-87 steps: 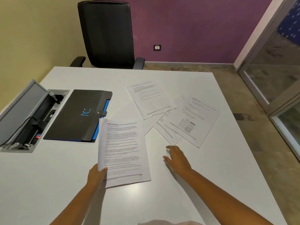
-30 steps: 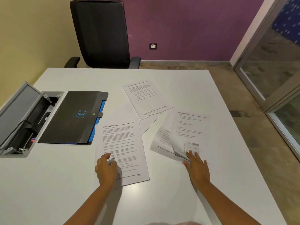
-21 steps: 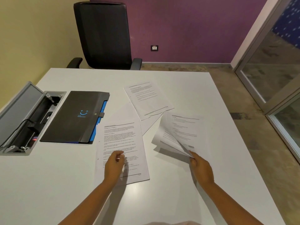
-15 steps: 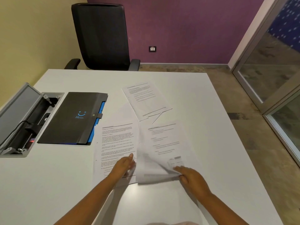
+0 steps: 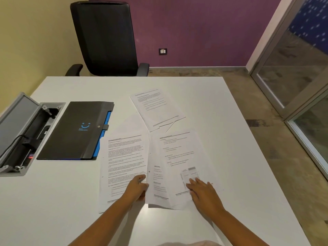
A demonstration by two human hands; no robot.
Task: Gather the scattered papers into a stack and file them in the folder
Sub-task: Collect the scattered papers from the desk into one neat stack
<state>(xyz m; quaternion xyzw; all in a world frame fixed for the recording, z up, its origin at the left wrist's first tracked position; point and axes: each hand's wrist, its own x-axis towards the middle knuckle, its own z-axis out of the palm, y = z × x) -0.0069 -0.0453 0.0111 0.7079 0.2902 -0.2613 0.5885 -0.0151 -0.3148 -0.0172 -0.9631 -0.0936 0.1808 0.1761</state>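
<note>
A closed black folder (image 5: pixel 76 130) with a blue smiley logo and blue inner edge lies at the table's left. A densely printed sheet (image 5: pixel 124 160) lies in front of it, and my left hand (image 5: pixel 137 189) pinches its lower right edge. Beside it, two overlapping sheets (image 5: pixel 179 157) lie flat under my right hand (image 5: pixel 202 190), whose fingers are spread and pressing down on their lower part. A further printed sheet (image 5: pixel 156 107) lies at mid-table, overlapping a blank-looking sheet (image 5: pixel 131 125).
An open grey cable box (image 5: pixel 21 135) with wires is sunk into the white table (image 5: pixel 221 121) at the far left. A black office chair (image 5: pixel 104 38) stands behind the table. The table's right edge drops to the floor, with glass doors beyond.
My right hand lifted the two right-hand sheets, carried them left and laid them beside the printed sheet. My left hand shifted from the sheet's lower left corner to its right edge.
</note>
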